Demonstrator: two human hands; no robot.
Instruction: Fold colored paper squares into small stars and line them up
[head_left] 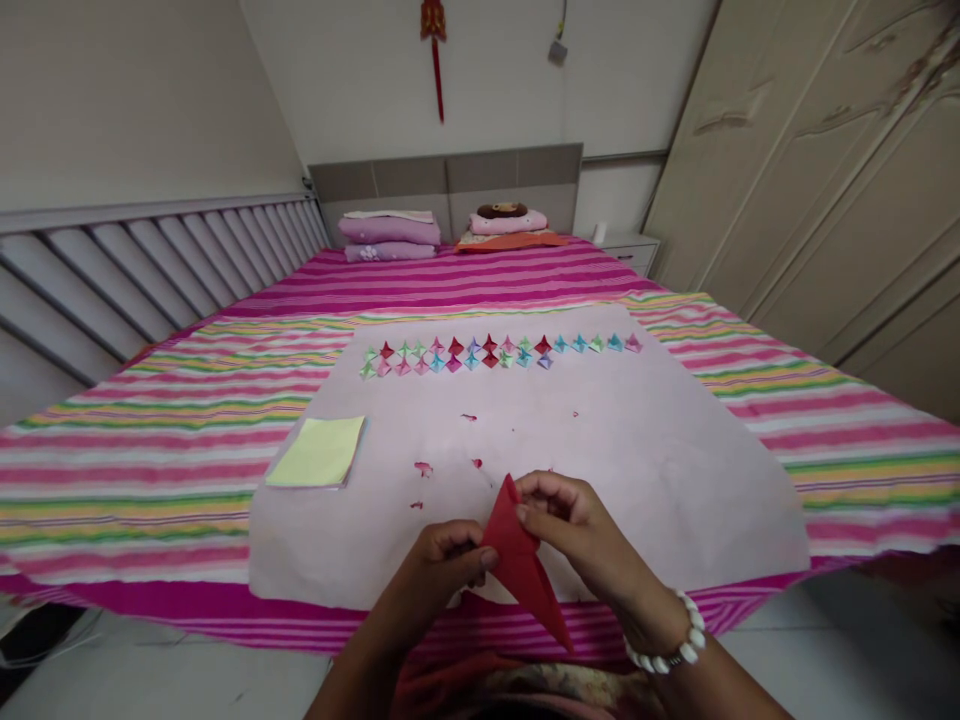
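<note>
A red sheet of paper point(519, 555), folded to a triangle, is held in the air above the near edge of the white mat. My left hand point(448, 560) pinches its left side between thumb and fingers. My right hand point(564, 515), with a white bead bracelet at the wrist, grips the paper's upper right edge near the top point. One long corner hangs down to the right, towards my lap. Fingertips behind the paper are partly hidden.
The white mat point(637, 480) lies on a striped bed sheet point(787, 390). Several small folded paper pieces point(489, 350) stand in two rows at its far side. A pad of yellow paper squares point(319, 452) lies left. Small red scraps point(424, 469) are scattered mid-mat. Folded bedding point(390, 235) sits by the headboard.
</note>
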